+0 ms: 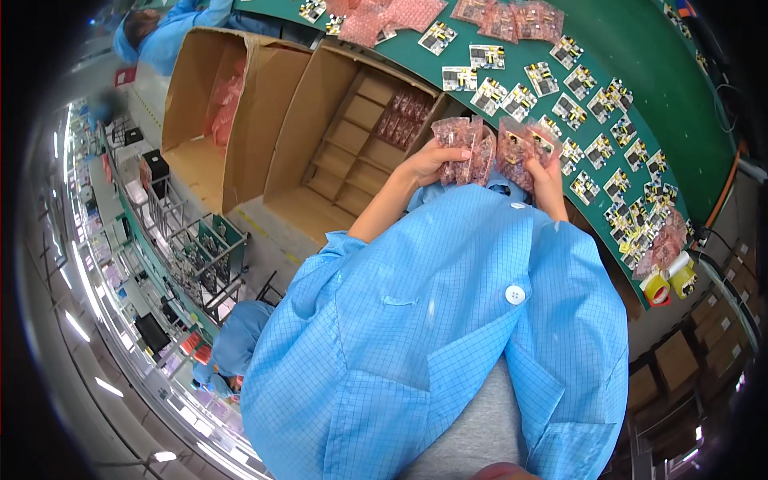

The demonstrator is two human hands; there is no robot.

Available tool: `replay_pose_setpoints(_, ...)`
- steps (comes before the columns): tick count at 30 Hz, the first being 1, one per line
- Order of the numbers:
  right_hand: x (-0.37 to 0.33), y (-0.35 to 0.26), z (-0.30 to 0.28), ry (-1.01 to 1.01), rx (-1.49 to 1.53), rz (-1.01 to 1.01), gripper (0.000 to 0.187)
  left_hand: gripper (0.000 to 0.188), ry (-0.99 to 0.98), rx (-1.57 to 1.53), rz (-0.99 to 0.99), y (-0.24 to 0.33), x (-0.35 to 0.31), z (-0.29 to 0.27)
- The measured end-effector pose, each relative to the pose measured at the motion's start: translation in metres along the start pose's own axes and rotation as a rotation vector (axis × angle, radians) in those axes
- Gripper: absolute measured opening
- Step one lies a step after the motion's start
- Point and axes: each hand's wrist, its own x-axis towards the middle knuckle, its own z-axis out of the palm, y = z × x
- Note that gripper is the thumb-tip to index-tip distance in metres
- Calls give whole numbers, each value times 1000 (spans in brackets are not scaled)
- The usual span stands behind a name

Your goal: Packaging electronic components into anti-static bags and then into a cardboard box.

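Note:
My left hand (428,162) is closed round a bundle of circuit boards in pink bubble bags (472,152), its thumb across the front. Beside it, my right hand (548,180) grips a second bundle of bagged circuit boards (516,148) from its right side. A narrow gap parts the two bundles, both held up in front of my blue smock (432,280) at the table's near edge. Just left of my left hand stands an open cardboard box (292,176) with cardboard dividers. Pink-bagged boards (404,120) fill some of its compartments; others show bare cardboard.
Many loose circuit boards (570,110) lie over the green table (640,64). Pink bubble bags (392,20) are piled at its far side. Another carton (204,104) with pink bags stands further left. Tape rolls (658,290) sit at the right corner. Co-workers (240,340) are at the left.

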Motion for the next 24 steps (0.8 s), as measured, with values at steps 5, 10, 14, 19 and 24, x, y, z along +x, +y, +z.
replay_pose_setpoints(5,-46,55,-26,-59,-67,22,57,57,43,111,19,-53,-29,-1)
replay_pose_setpoints(10,-80,47,-9,-125,55,241,69,56,121,32,22,-79,-62,7)
replay_pose_setpoints(14,-87,77,-11,-39,34,103,66,62,15,198,73,-85,-66,7)
replay_pose_setpoints(19,-95,79,1,-175,101,223,50,58,35,150,-40,-80,-87,4)
replay_pose_setpoints(24,-88,101,19,-259,34,287,55,60,139,208,50,-94,-110,-18)
